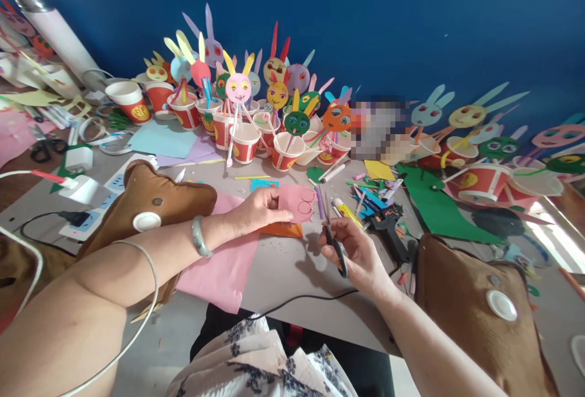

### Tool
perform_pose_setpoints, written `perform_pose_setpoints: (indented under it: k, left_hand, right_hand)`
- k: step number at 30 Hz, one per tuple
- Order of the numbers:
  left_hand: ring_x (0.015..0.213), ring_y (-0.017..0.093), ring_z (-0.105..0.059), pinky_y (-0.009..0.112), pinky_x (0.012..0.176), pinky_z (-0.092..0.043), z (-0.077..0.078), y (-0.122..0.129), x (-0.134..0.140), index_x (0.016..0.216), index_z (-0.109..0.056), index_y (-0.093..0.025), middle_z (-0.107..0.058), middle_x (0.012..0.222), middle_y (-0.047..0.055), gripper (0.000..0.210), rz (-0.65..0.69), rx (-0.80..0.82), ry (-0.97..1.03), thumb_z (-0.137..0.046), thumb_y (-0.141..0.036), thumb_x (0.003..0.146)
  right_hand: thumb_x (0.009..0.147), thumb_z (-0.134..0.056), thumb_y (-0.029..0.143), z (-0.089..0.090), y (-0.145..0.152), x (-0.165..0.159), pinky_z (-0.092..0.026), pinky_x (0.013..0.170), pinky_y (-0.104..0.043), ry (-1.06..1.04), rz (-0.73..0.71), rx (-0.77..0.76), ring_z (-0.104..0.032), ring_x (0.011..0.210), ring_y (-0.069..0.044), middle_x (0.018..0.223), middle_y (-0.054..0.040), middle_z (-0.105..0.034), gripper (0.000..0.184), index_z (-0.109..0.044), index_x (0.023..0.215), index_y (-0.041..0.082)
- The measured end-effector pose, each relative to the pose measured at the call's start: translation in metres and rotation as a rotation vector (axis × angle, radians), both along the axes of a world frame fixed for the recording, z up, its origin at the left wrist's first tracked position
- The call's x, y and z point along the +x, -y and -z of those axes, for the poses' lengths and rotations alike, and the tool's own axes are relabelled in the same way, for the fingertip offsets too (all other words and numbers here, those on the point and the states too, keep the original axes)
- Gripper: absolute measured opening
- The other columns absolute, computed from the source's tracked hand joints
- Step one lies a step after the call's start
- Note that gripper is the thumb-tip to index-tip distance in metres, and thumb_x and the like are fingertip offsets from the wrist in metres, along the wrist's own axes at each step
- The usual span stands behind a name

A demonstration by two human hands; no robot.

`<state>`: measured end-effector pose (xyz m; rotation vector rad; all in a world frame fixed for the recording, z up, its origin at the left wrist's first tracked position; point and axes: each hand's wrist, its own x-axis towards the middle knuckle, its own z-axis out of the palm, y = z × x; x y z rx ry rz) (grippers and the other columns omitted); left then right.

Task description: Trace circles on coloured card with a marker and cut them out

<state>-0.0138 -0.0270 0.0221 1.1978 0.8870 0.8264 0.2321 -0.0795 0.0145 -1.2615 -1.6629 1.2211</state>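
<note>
Between the thumb and fingers of my left hand (258, 209) is a small piece of pink paper (299, 202) with two drawn circles on it. My right hand (354, 250) grips a pair of black-handled scissors (337, 247), their blades pointing up and away from me, just right of the paper and apart from it. Under my left hand lie an orange paper piece (286, 230) and a large pink sheet (223, 275). A purple marker (319, 202) rests beyond the scissors.
Paper cups with rabbit faces (244, 141) line the blue wall. A black glue gun (390, 232) lies right, near green paper (443, 208). Brown cushions (475, 299) flank me. A power strip (91, 214) sits left; a black cable (306, 297) crosses the table's front.
</note>
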Motion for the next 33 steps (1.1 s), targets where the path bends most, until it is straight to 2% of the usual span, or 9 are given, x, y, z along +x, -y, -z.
perform_pose_setpoints:
  k: [6,11,16,19,21,24,28,33]
  left_hand:
    - [0.089,0.026,-0.076,0.036,0.079,-0.061,0.000,0.007,0.003,0.103,-0.074,-0.014,-0.079,0.096,0.010,0.032,0.167,-0.171,0.102,-0.080,-0.027,0.074]
    - [0.082,0.022,-0.075,0.032,0.074,-0.060,-0.001,0.009,0.003,0.099,-0.075,-0.013,-0.079,0.095,0.011,0.030,0.177,-0.201,0.117,-0.082,-0.028,0.074]
    - [0.090,0.023,-0.074,0.035,0.082,-0.059,-0.006,0.011,0.004,0.102,-0.075,-0.011,-0.078,0.101,0.014,0.035,0.184,-0.243,0.111,-0.082,-0.031,0.075]
    - [0.087,0.021,-0.073,0.035,0.082,-0.058,-0.009,0.011,0.004,0.095,-0.075,-0.011,-0.077,0.095,0.011,0.031,0.141,-0.223,0.129,-0.083,-0.034,0.074]
    - [0.077,0.017,-0.068,0.031,0.077,-0.055,-0.010,0.009,0.003,0.080,-0.073,-0.012,-0.073,0.082,0.006,0.027,0.077,-0.126,0.102,-0.083,-0.036,0.074]
    - [0.067,0.012,-0.057,0.027,0.071,-0.048,-0.010,0.004,0.001,0.066,-0.066,-0.013,-0.063,0.066,0.001,0.031,-0.025,0.012,0.062,-0.081,-0.039,0.075]
    - [0.064,0.010,-0.052,0.027,0.066,-0.044,-0.008,0.001,0.003,0.074,-0.066,-0.014,-0.060,0.067,-0.001,0.032,-0.114,-0.012,0.201,-0.080,-0.043,0.075]
    - [0.063,0.010,-0.052,0.026,0.063,-0.045,-0.009,0.003,0.005,0.084,-0.068,-0.013,-0.063,0.072,0.001,0.033,-0.100,-0.024,0.293,-0.081,-0.042,0.073]
  right_hand:
    - [0.084,-0.073,0.064,0.000,0.004,-0.006,-0.051,0.066,-0.034,-0.002,-0.041,-0.002,-0.063,0.073,-0.020,0.084,-0.0038,-0.069,0.048,-0.056,0.107,0.026]
    - [0.085,-0.072,0.064,0.003,0.005,-0.005,-0.051,0.067,-0.033,-0.026,-0.078,0.010,-0.063,0.074,-0.019,0.084,-0.0038,-0.069,0.046,-0.057,0.105,0.025]
    - [0.087,-0.071,0.062,0.003,0.007,-0.005,-0.052,0.068,-0.031,-0.027,-0.109,0.023,-0.065,0.075,-0.018,0.086,-0.0038,-0.069,0.044,-0.058,0.107,0.025]
    - [0.087,-0.072,0.061,0.002,0.007,-0.006,-0.054,0.071,-0.032,-0.013,-0.102,0.023,-0.065,0.075,-0.019,0.085,-0.0041,-0.069,0.043,-0.058,0.105,0.024]
    - [0.087,-0.071,0.062,0.002,0.008,-0.006,-0.055,0.073,-0.033,-0.011,-0.091,0.022,-0.065,0.077,-0.020,0.086,-0.0045,-0.069,0.044,-0.058,0.105,0.025]
    - [0.087,-0.069,0.064,0.001,0.008,-0.006,-0.056,0.075,-0.035,-0.038,-0.111,0.006,-0.066,0.081,-0.021,0.090,-0.0056,-0.069,0.048,-0.057,0.112,0.025]
    - [0.090,-0.067,0.064,0.001,0.008,-0.006,-0.056,0.078,-0.036,-0.025,-0.168,-0.013,-0.066,0.085,-0.022,0.095,-0.0067,-0.069,0.048,-0.055,0.117,0.026]
    - [0.090,-0.068,0.062,0.001,0.008,-0.005,-0.055,0.076,-0.034,0.021,-0.190,-0.013,-0.067,0.083,-0.021,0.092,-0.0068,-0.070,0.045,-0.056,0.112,0.025]
